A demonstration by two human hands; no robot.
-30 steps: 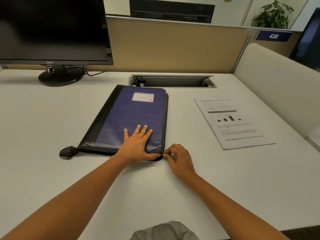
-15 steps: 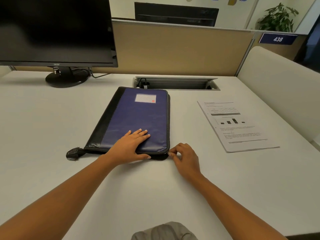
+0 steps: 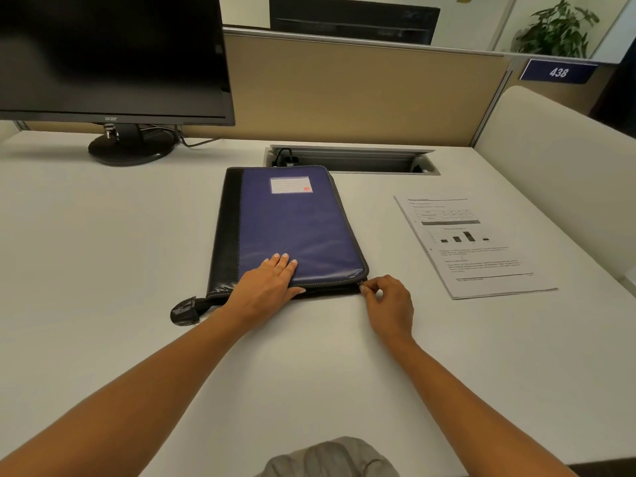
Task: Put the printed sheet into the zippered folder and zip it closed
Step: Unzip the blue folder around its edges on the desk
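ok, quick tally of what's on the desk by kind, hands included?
Zippered folder: 1
Printed sheet: 1
Monitor: 1
Hands: 2 (left hand flat on the folder, right hand pinching the zipper at the near right corner)
Total: 5

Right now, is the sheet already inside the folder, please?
No, the sheet lies flat on the desk, right of the folder.

A white desk [image 3: 103, 253] carries a black Acer monitor [image 3: 110, 53] on a round stand [image 3: 130, 151] at its far left, with a recessed cable hatch [image 3: 351, 161] at the back edge. Behind it runs a tan partition [image 3: 361, 91]. A blue plate [image 3: 557, 72] reading 438 and a leafy plant [image 3: 554, 29] sit at the far right.
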